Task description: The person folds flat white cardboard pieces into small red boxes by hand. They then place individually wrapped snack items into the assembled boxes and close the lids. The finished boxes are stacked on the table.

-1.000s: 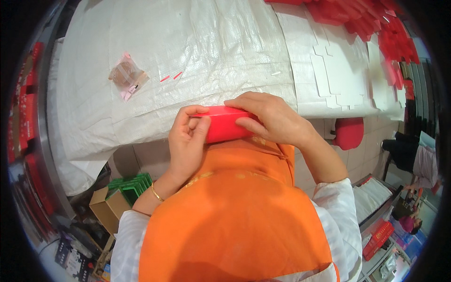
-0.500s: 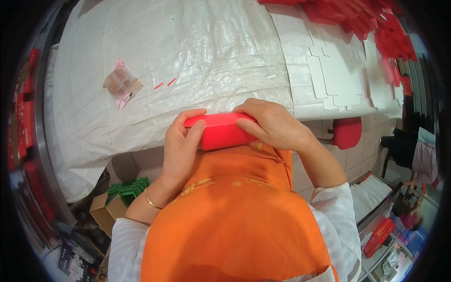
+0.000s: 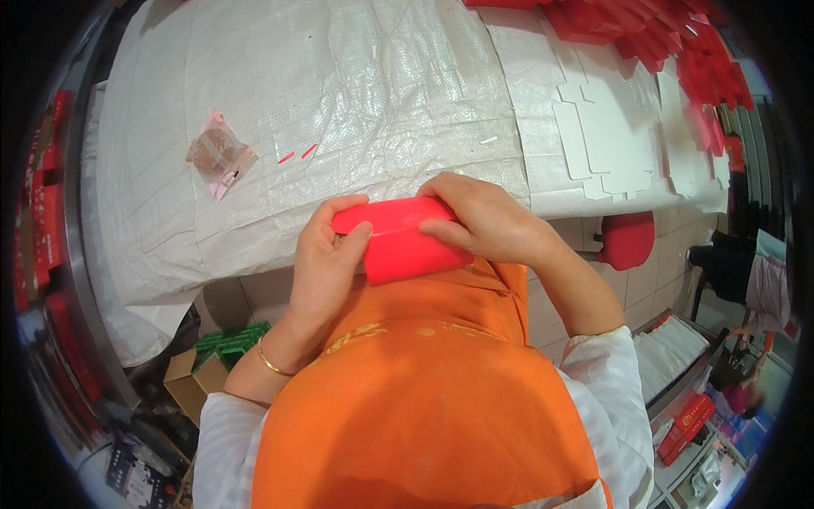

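Note:
A red folded card box (image 3: 405, 246) is held at the table's near edge, in front of my orange apron. My left hand (image 3: 332, 246) grips its left end, with the thumb on the near side and the fingers over the far edge. The right end is in my right hand (image 3: 479, 216), its thumb pressed on the top panel and its fingers curled behind. A crease runs across the box between the two thumbs. The underside of the box and several fingertips are hidden.
On the white-sheeted table (image 3: 381, 85) lie a clear and pink wrapper (image 3: 220, 154) and thin red strips (image 3: 298, 154). To the right are flat white card blanks (image 3: 610, 140), with piled red boxes (image 3: 619, 25) beyond. A red stool (image 3: 627, 240) stands below the table's edge.
The red box has tilted, so more of its near panel shows and its lower edge hangs closer to me. Both hands keep hold of it, the right thumb shifted slightly left.

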Tool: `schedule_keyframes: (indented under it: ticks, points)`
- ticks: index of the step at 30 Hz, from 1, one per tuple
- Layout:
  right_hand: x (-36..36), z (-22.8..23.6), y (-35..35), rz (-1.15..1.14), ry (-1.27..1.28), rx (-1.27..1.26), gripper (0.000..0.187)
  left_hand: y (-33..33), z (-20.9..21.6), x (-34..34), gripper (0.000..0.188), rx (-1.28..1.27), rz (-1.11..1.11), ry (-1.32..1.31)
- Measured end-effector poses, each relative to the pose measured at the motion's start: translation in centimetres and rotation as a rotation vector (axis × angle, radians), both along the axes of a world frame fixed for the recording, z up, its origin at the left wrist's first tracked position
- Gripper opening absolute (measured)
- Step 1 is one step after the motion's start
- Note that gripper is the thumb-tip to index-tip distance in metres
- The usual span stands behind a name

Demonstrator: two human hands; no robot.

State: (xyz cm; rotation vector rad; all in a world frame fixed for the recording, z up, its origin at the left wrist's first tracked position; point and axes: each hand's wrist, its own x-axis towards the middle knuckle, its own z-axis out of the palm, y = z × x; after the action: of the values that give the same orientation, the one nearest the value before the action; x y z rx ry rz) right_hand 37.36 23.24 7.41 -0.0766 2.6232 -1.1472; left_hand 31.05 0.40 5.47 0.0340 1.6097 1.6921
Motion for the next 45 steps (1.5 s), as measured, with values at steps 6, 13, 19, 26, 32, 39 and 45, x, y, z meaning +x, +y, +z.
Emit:
schedule_keyframes:
  ticks: [6, 13, 19, 26, 32, 39, 45]
  points:
    - [0.0, -0.3, -0.2, -0.013, 0.035, -0.003, 0.037, 0.5, 0.1, 0.2, 0.031, -0.059, 0.001, 0.079]
    - [0.2, 0.3, 0.0, -0.063, 0.116, -0.005, 0.041, 0.3, 0.7, 0.0, 0.032, -0.066, -0.044, 0.074]
    - [0.3, 1.7, 0.9, 0.0, 0.167, -0.036, 0.046, 0.2, 1.8, 0.1, 0.032, 0.04, -0.015, 0.057]
    - [-0.1, 0.6, -1.5, 0.031, 0.189, 0.134, 0.038, 0.3, -0.3, 0.1, 0.03, 0.046, -0.048, 0.115]
    - [-0.5, -0.7, -1.9, 0.081, 0.245, 0.216, 0.044, 0.7, -1.3, -0.4, 0.03, -0.001, -0.087, 0.159]
    - [-1.0, 1.4, -0.6, 0.12, 0.069, 0.073, 0.059, 0.6, 3.1, -0.3, 0.034, -0.149, -0.105, 0.449]
    - [0.3, 1.9, 4.2, -0.222, -0.028, -0.198, 0.056, -3.7, -0.7, 0.4, 0.055, -0.249, 0.058, 0.932]
